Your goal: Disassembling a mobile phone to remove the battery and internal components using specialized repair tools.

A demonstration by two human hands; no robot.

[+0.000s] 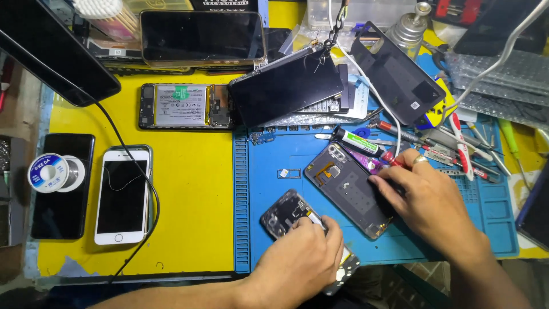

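Left hand (300, 260) is curled over an opened phone (289, 214) at the near edge of the blue mat (274, 166), fingertips pinching at its exposed innards. Right hand (426, 200) is laid, fingers together, on a grey back cover (349, 191) just beside it. Both pieces are judged light, thin, stiff and fragile, best gripped by their edges. A white-labelled battery is seen in another opened phone (183, 107) on the yellow table (194, 189), and a small black-and-white tube (357, 141) behind the cover.

The bench is viewed from a single head-worn camera, aimed steeply down and close over the blue mat (286, 246) and yellow tabletop (194, 189).
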